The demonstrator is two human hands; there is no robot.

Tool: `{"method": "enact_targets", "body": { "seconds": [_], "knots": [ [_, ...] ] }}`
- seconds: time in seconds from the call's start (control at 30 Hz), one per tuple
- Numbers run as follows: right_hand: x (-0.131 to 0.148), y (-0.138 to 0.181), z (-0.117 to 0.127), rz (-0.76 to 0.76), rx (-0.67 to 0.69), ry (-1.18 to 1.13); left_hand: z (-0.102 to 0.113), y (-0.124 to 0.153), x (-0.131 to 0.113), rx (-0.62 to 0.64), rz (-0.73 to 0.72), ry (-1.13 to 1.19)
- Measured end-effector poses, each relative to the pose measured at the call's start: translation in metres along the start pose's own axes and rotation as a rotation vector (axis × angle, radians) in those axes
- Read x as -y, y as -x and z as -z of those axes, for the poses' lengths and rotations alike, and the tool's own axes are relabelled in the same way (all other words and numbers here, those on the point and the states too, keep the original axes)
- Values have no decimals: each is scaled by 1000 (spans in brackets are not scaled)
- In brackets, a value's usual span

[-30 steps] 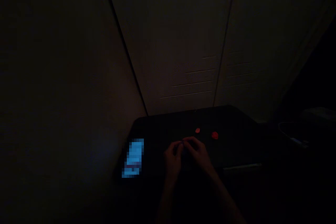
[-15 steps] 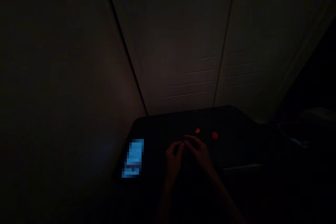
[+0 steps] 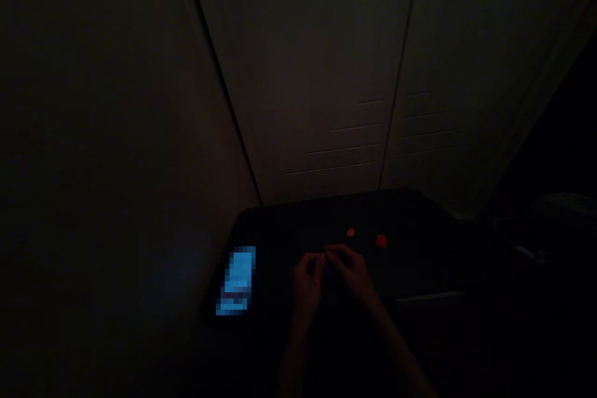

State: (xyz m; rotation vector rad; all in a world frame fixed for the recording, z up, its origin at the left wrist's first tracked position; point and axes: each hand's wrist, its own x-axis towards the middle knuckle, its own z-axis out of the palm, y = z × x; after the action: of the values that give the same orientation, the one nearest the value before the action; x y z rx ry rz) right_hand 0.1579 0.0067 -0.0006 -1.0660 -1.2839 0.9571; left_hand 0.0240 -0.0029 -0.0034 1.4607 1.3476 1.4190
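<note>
In very dim light, my left hand (image 3: pixel 308 277) and my right hand (image 3: pixel 349 267) meet fingertip to fingertip above a dark tabletop (image 3: pixel 289 224). Both are closed in a pinch, thumbs against fingers. Whatever sits between the fingertips is too dark and small to make out. Just beyond my right hand lies a small flat reddish piece (image 3: pixel 351 232). To its right is a rounder red lump (image 3: pixel 381 241), whose kind I cannot tell.
A lit blue screen (image 3: pixel 237 280), blurred into blocks, lies at the table's left side. Behind the table rises a panelled wall (image 3: pixel 308 74) with dark vertical seams and short grooves. A pale thin object (image 3: pixel 532 254) lies far right in shadow.
My hands have shifted very slightly, fingertips still together, with my right fingers a little lower. The red pieces and the lit screen stay where they were.
</note>
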Motion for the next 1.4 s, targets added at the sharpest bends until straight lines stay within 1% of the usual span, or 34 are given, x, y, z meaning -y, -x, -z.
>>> {"method": "enact_targets", "body": {
  "seconds": [0.1,0.2,0.3,0.57,0.77,0.93,1.07,1.23,1.4],
  "knots": [
    [0,0,0,11,-14,7,-2,-2,4,-9,9,26],
    [0,-1,0,9,-76,-16,-5,-3,10,-5,32,128],
    [-1,-1,0,-2,-87,-44,-6,-4,16,3,43,194],
    [-4,-2,0,-8,-12,-38,-3,-3,9,-28,-37,75],
    [-1,-2,1,-9,-18,-15,-1,-2,6,12,-63,60],
    [-2,-2,1,-4,-4,-11,0,-2,6,10,-81,43],
    [-3,-2,2,0,13,-5,-1,-2,7,-12,-48,56],
    [0,0,3,48,8,-23,-2,-2,5,-16,20,126],
    [1,0,1,-43,-9,-88,-4,-3,6,-25,66,155]
  ]
}}
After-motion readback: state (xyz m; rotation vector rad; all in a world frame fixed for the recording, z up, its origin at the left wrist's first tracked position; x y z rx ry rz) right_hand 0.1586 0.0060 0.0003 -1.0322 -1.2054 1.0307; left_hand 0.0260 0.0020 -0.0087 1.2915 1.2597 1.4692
